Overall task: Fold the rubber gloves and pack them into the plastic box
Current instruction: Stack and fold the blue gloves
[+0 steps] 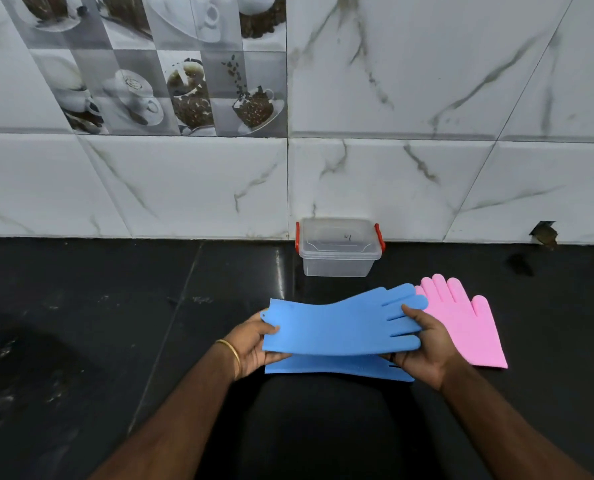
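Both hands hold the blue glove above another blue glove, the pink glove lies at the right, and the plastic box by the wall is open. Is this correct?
Not quite: in the head view the plastic box is closed, with its lid on. The rest is right.

L hand (254, 344) pinches blue glove (340, 327) at cuff, R hand (427, 348) at fingers; 2nd blue glove (323, 367) beneath, pink glove (468, 323) beside, lidded plastic box (339, 245) behind on counter (115, 306).

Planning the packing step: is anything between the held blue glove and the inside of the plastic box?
Yes. The plastic box by the wall has its lid on, red latches at the sides. The counter between the blue glove and box shows nothing.
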Demonstrator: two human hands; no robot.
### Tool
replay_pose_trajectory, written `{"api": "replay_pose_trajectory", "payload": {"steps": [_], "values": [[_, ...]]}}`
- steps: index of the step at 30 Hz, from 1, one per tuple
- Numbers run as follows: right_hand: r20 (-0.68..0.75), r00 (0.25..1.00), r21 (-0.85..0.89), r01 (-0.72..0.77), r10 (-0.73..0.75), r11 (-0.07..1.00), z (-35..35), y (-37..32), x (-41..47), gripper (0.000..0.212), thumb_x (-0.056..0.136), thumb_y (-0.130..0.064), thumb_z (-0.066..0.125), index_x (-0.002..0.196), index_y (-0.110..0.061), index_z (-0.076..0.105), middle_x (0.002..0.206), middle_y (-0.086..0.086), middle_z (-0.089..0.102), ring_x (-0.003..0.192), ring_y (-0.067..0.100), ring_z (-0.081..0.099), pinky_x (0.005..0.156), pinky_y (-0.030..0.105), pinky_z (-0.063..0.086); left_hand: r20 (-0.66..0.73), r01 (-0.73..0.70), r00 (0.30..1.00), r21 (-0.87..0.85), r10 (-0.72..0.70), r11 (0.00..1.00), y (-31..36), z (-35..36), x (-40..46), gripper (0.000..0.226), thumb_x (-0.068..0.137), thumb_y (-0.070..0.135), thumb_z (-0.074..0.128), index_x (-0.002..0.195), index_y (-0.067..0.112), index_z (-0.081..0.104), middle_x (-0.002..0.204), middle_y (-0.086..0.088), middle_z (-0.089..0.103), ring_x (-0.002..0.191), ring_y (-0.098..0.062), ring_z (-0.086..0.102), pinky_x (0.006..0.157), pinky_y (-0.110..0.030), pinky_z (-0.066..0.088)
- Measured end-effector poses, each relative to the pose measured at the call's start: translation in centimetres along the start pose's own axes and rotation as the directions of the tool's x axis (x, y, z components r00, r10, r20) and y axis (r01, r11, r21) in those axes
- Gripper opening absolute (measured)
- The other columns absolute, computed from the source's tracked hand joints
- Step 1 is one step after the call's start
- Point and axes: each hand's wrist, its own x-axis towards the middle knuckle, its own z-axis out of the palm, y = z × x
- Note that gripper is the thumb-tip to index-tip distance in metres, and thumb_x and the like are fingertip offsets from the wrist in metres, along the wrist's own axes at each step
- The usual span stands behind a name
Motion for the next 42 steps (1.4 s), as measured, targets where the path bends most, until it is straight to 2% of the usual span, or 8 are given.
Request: {"api": "replay_pose_trajectory", "payload": {"steps": [10,21,26,30,34,37,39,42], "values": [[-0.162,0.987,-0.016,-0.022,0.019,1.000,-1.9,1.4,0.4,0.044,0.077,-0.020,0.070,0.121,-0.012,0.066,0.112,0.012,0.074,0.089,0.029,0.075,0.069,0.040,0.061,-0.148,-0.034,0.986,0.260,0.074,0.965,-1.1,-0.4,-0.2,0.054,0.084,-0.014,0.056,0.123,0.025,0.054,0.112,-0.011,0.071,0.095,-0.032,0.071,0.075,-0.045,0.060],[-0.245,0.969,-0.106,0.014,-0.040,0.994,-2.7,1.5,0.9,0.033,0.086,-0.014,0.066,0.119,-0.012,0.066,0.111,0.016,0.074,0.106,0.036,0.068,0.082,0.047,0.057,-0.165,-0.073,0.980,0.212,0.109,0.975,-1.6,-1.2,0.0,0.060,0.077,-0.018,0.057,0.123,0.020,0.057,0.111,-0.012,0.072,0.096,-0.031,0.072,0.081,-0.045,0.060],[-0.260,0.954,-0.316,0.063,-0.150,0.947,-3.1,1.7,1.1,0.026,0.088,-0.015,0.064,0.114,-0.015,0.067,0.104,0.012,0.076,0.095,0.031,0.073,0.075,0.043,0.060,-0.166,-0.105,0.973,0.308,0.162,0.946,-1.8,-1.1,0.2,0.064,0.074,-0.017,0.060,0.126,0.019,0.055,0.106,-0.010,0.073,0.092,-0.027,0.073,0.070,-0.041,0.061],[-0.239,0.875,-0.689,0.152,-0.421,0.708,-3.5,1.7,1.2,0.035,0.087,-0.016,0.070,0.120,-0.017,0.060,0.112,0.008,0.072,0.097,0.024,0.070,0.083,0.043,0.059,-0.170,-0.095,0.964,0.503,0.205,0.859,-1.6,-1.4,0.5,0.065,0.069,-0.008,0.076,0.124,0.018,0.054,0.103,-0.009,0.071,0.088,-0.025,0.073,0.066,-0.041,0.061],[-0.167,0.725,-0.940,0.088,-0.668,0.330,-3.1,2.2,0.3,0.073,0.077,-0.021,0.082,0.139,-0.012,0.046,0.131,0.010,0.059,0.118,0.028,0.057,0.099,0.045,0.050,-0.255,-0.085,0.880,0.745,0.401,0.662,-1.4,-1.9,0.6,0.049,0.062,0.027,0.090,0.102,0.018,0.063,0.089,-0.005,0.066,0.075,-0.018,0.067,0.061,-0.027,0.052],[0.018,0.606,-1.000,-0.004,-0.796,-0.025,-2.5,3.1,-0.7,0.070,0.072,-0.031,0.084,0.131,-0.011,0.054,0.127,0.010,0.061,0.115,0.028,0.056,0.096,0.045,0.047,-0.260,-0.069,0.820,0.839,0.510,0.539,-1.3,-1.9,1.3,0.044,0.061,0.031,0.089,0.094,0.017,0.064,0.092,0.001,0.065,0.084,-0.013,0.063,0.068,-0.020,0.046],[0.157,0.634,-0.985,0.040,-0.757,-0.170,-1.5,4.1,-0.9,0.065,0.075,-0.033,0.081,0.131,-0.013,0.056,0.134,0.008,0.059,0.122,0.027,0.053,0.102,0.043,0.043,-0.245,-0.047,0.827,0.868,0.507,0.495,-1.0,-1.2,1.8,0.045,0.060,0.034,0.089,0.092,0.018,0.061,0.093,0.002,0.064,0.083,-0.012,0.061,0.068,-0.022,0.047],[0.301,0.810,-0.927,0.126,-0.503,-0.352,0.1,6.1,-0.2,0.069,0.086,-0.047,0.065,0.147,-0.025,0.041,0.158,0.000,0.034,0.148,0.021,0.025,0.119,0.040,0.022,-0.283,0.031,0.838,0.878,0.466,0.478,-0.6,-0.2,2.7,0.048,0.058,0.034,0.089,0.092,0.018,0.060,0.095,-0.001,0.066,0.083,-0.016,0.062,0.074,-0.029,0.051]]}}
